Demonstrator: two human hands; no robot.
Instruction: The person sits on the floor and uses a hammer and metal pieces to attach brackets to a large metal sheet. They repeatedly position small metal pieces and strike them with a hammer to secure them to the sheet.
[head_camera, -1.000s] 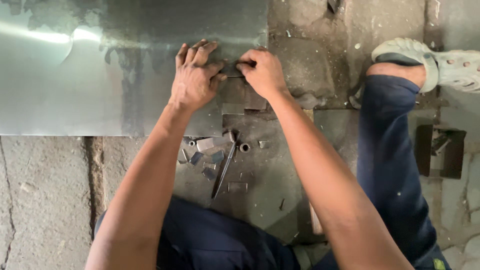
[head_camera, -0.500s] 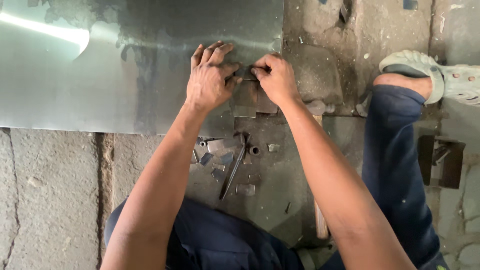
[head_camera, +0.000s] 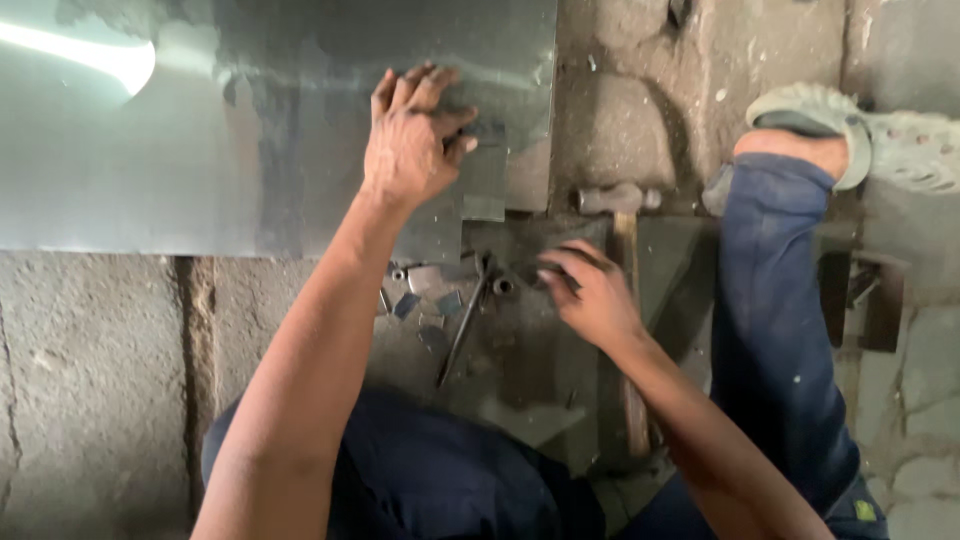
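Note:
A large shiny metal sheet (head_camera: 200, 130) lies flat across the upper left. My left hand (head_camera: 410, 140) presses on it near its right edge, fingers spread, beside a small rectangular metal piece (head_camera: 485, 185) resting on the sheet's corner. My right hand (head_camera: 585, 290) is lower, over a dark steel plate (head_camera: 520, 340), its fingers curled near small metal bits and a short ring (head_camera: 503, 287). I cannot tell whether it pinches anything. A hammer (head_camera: 620, 205) lies just beyond the right hand, handle running toward me.
A thin dark rod-like tool (head_camera: 462, 325) and several small cut metal scraps (head_camera: 420, 295) lie on the plate. My blue-trousered leg (head_camera: 780, 320) and grey shoe (head_camera: 850, 130) stretch along the right. Rough concrete floor (head_camera: 90, 380) surrounds everything; dark metal brackets (head_camera: 870, 300) sit at the right.
My right hand has left the sheet's edge and dropped down to the steel plate by the small parts. The left hand stays pressed on the sheet. The hammer is now uncovered.

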